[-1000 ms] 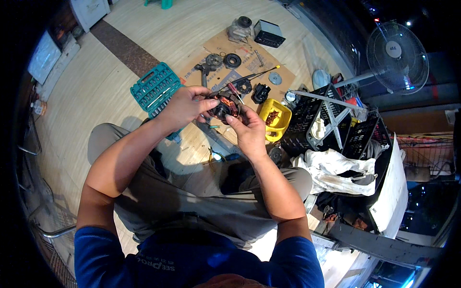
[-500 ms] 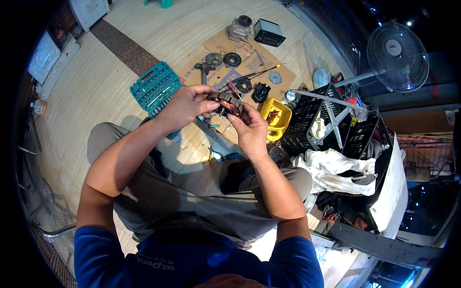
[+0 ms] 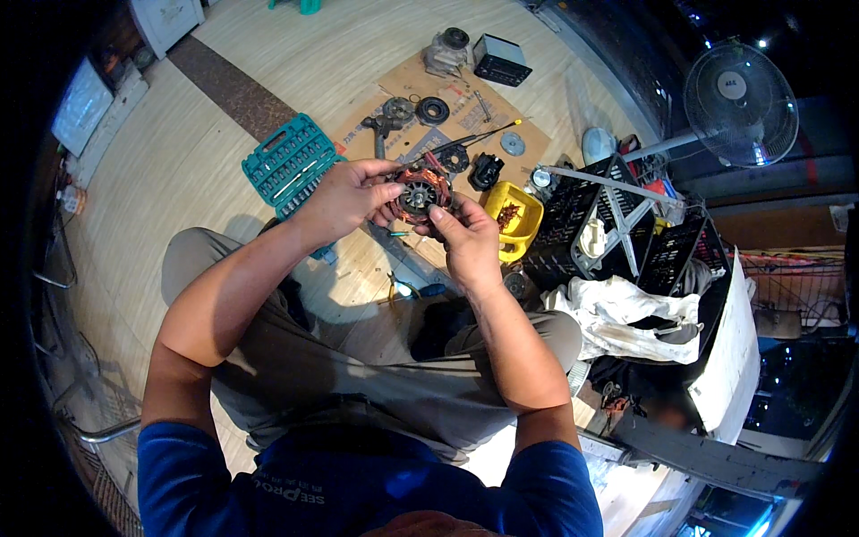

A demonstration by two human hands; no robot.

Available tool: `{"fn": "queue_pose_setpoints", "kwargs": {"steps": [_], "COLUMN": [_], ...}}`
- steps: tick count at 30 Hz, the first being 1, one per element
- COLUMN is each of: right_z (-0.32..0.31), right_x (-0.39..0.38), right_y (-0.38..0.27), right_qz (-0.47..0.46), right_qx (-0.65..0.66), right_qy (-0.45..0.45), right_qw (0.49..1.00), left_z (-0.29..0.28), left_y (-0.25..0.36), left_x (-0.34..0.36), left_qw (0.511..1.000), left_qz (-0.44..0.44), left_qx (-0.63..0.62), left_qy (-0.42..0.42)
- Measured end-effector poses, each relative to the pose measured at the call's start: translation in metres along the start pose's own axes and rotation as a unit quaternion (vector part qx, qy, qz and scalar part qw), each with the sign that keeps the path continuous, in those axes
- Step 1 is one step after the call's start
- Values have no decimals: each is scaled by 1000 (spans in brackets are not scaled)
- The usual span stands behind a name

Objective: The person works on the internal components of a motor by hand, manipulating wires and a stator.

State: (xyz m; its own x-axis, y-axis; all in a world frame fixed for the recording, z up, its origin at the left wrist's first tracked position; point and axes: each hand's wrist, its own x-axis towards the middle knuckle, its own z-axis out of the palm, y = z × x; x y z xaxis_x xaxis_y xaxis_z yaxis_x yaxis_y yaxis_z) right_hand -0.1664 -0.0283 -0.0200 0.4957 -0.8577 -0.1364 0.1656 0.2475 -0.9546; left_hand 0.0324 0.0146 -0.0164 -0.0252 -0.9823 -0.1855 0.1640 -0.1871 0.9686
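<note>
Left of the yellow tub (image 3: 530, 213) | we grasp the copper-wound stator (image 3: 419, 195) with left hand (image 3: 351, 199) and right hand (image 3: 469, 240) at opposite edges, probably leaving its finned face visible | tub gathers small reddish-brown parts (image 3: 507, 217), likely against scattering | open socket set (image 3: 291, 166) farther left

Pale lettering stands on the chest of the blue shirt (image 3: 371, 479): one row of large Latin capitals, a row of smaller characters beside it. Red and dark printed characters run across the cardboard (image 3: 407, 82). The fan (image 3: 732, 85) bears a small dark mark on its pale hub, too small to tell.
</note>
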Motion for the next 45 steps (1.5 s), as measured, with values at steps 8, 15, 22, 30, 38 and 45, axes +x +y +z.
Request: {"fn": "queue_pose_setpoints", "kwargs": {"steps": [8, 15, 22, 30, 38, 45], "right_z": [-1, -2, -3, -16, -19, -15], "right_x": [0, 0, -2, 6, 8, 6], "right_y": [-5, -4, -4, 0, -1, -5], "right_qz": [-2, -29, -34, 28, 88, 74], "right_qx": [-3, -72, -95, -9, 88, 43], "right_qy": [4, 13, 20, -11, -14, -22], "right_qw": [1000, 997, 995, 1000, 992, 996], "left_z": [3, 6, 8, 11, 9, 8], "left_y": [-2, -3, -12, -3, -1, 5], "left_x": [2, 2, 3, -1, -2, -6], "left_qw": [1000, 998, 996, 995, 993, 995], "left_qz": [-21, -32, -45, -77, -96, -85], "left_qx": [-22, -55, -71, -68, -59, -47], "left_qy": [7, -5, 19, 14, 20, 11]}}
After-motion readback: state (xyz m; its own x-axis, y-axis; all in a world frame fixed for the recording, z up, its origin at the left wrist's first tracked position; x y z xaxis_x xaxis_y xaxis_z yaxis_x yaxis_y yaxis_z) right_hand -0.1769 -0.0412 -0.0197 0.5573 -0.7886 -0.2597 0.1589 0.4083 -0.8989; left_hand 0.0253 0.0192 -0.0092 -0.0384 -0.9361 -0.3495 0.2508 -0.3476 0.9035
